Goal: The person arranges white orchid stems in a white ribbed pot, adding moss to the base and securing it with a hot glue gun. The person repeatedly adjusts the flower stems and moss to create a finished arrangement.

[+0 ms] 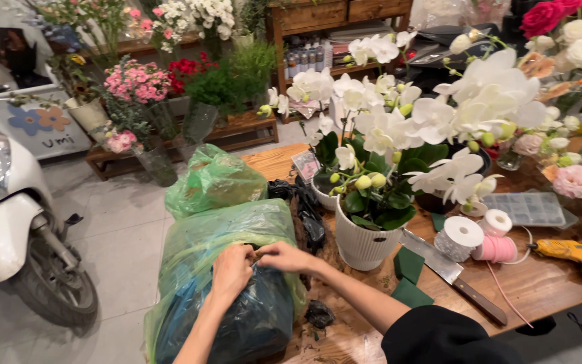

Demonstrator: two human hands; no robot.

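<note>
Two hands are working at the mouth of a bulging green plastic bag (237,232) at the near edge of the wooden table (540,283), and we are watching from above. Left hand (230,269) and right hand (284,256) are both pinching the gathered plastic at the top, fingers curled tight on it, probably to keep the opening bunched. Translucent green film is stretching over a dark inner bag, wrinkled and full. Just beside it, a white ribbed pot (362,243) of white orchids (432,114) is standing, with a knife (449,269), ribbon spools (483,239) and a yellow glue gun (577,255) lying further right, within easy reach.
</note>
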